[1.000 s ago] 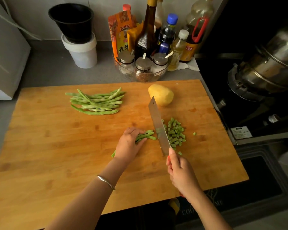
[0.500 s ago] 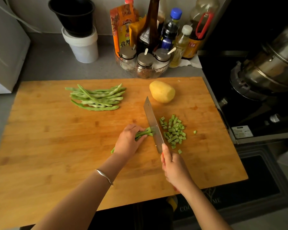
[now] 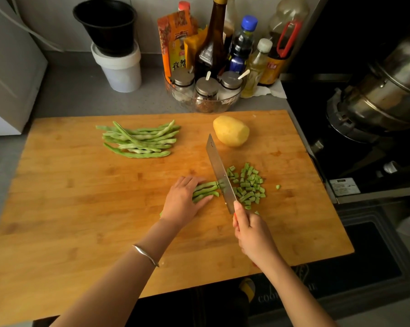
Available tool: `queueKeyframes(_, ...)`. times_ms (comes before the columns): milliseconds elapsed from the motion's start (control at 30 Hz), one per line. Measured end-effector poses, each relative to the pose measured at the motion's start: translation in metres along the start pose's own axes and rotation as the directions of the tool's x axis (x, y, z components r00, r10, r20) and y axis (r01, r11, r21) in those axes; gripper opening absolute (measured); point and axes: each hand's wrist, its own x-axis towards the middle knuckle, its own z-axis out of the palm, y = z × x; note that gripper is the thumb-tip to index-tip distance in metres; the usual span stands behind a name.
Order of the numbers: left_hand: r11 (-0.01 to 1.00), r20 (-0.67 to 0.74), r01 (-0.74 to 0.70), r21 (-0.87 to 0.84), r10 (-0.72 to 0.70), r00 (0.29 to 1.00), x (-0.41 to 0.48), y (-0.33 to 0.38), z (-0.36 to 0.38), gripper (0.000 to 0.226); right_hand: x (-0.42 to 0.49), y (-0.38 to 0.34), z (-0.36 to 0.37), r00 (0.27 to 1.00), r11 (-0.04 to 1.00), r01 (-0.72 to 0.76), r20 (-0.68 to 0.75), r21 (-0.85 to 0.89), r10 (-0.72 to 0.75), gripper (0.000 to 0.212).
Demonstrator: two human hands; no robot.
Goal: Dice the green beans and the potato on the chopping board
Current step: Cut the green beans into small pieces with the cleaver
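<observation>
Bean-dicing step, partway through. Chopping board point(image 3: 81, 208) across the centre of the frame, on a grey bench point(image 3: 69, 90). Left hand point(image 3: 182, 199) at lower centre, fingers and thumb curved round a bean bundle point(image 3: 205, 191) and pinning it to the board, cut ends pointing right. Right hand point(image 3: 253, 234) just to the right, wrapped round the handle of a knife point(image 3: 219, 173), one finger stretched onto the back of the blade. Blade running up and to the left, its edge at the cut ends of the bundle — down on the board or just above it, not to be told from this angle. Diced pieces point(image 3: 248, 185) heaped close against the right side of the blade, one stray piece point(image 3: 277, 186) apart, further right. Whole beans point(image 3: 140, 141) piled at the upper left of the board, uncut. Potato point(image 3: 231, 134) yellow and whole at upper centre, just beyond the knife tip. Bottles and jars point(image 3: 211, 67) behind the board at top centre, steel pot point(image 3: 388, 90) at far right.

Judged progress: early — one small heap done, most of the beans and all of the potato to come. Next move, on this reading: feed the bundle a little to the right under the blade, or draw the left fingers back along it. Keep fingertips tucked clear of the edge and chop straight down in short, even cuts. After that, fetch more beans from the upper-left pile.
</observation>
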Motion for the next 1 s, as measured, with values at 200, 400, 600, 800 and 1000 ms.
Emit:
queueKeyframes(200, 1.0, -0.002, -0.007, -0.002, 0.007, 1.0, -0.003, -0.002, 0.003, 0.035, 0.0, 0.003, 0.007, 1.0, 1.0, -0.011, -0.015, 0.013, 0.011, 0.057)
queueKeyframes(400, 0.998, -0.022, 0.007, -0.056, -0.009, 1.0, -0.003, -0.002, 0.005, 0.029, -0.001, 0.006, 0.006, 1.0, 1.0, -0.013, 0.001, -0.003, 0.013, 0.055)
queueKeyframes(600, 0.997, -0.01, 0.015, -0.07, -0.016, 1.0, -0.003, -0.002, 0.004, 0.029, -0.001, 0.005, 0.009, 1.0, 0.998, -0.026, -0.004, -0.064, 0.026, 0.056)
queueKeyframes(800, 0.997, 0.011, 0.001, -0.072, 0.0, 1.0, -0.002, -0.002, 0.002, 0.028, 0.01, -0.005, 0.004, 0.998, 0.983, 0.024, -0.045, -0.184, -0.033, 0.053)
queueKeyframes(1000, 0.998, 0.014, -0.009, -0.063, 0.01, 1.0, 0.008, -0.002, 0.004, 0.029, -0.001, 0.014, -0.011, 0.998, 0.988, -0.002, -0.064, -0.153, -0.008, 0.052)
